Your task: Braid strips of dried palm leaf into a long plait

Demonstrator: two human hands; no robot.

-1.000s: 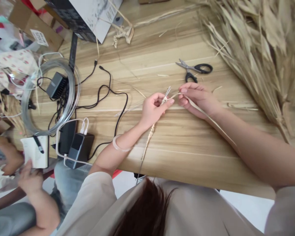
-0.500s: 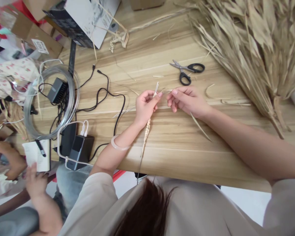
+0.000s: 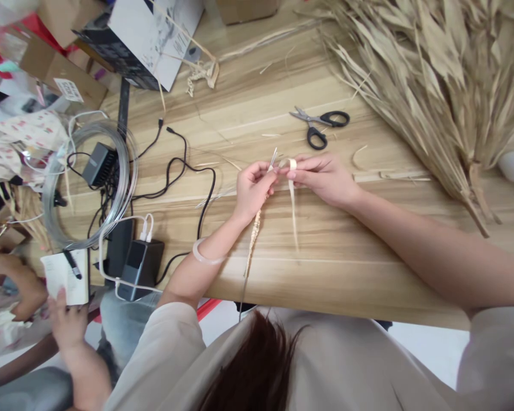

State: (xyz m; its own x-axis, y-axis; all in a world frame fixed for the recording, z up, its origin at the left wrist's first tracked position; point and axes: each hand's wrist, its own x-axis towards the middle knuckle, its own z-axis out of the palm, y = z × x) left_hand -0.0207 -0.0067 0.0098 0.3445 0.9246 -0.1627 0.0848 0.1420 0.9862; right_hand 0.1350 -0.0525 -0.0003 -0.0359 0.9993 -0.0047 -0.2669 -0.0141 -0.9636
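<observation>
My left hand (image 3: 252, 187) is closed in a pinch on the top of a braided straw strand (image 3: 252, 238) that trails down toward the table's near edge. Thin stalk ends stick up above its fingers. My right hand (image 3: 323, 178) is right beside it, fingers pinched on a flat pale leaf strip (image 3: 293, 211), which folds over at the fingertips and hangs down across the wooden table (image 3: 325, 262). The two hands almost touch at the fingertips.
Black-handled scissors (image 3: 321, 123) lie just beyond my hands. A big heap of dried leaves (image 3: 432, 74) fills the right. Left are black cables (image 3: 184, 171), a wire coil (image 3: 89, 182), a power bank (image 3: 141, 262) and boxes. Another person's hands (image 3: 64, 319) hold a notebook at the lower left.
My right hand has closed in on the left and folded the leaf strip over at the fingertips; the strip's free end has swung from slanting right to hanging straight down.
</observation>
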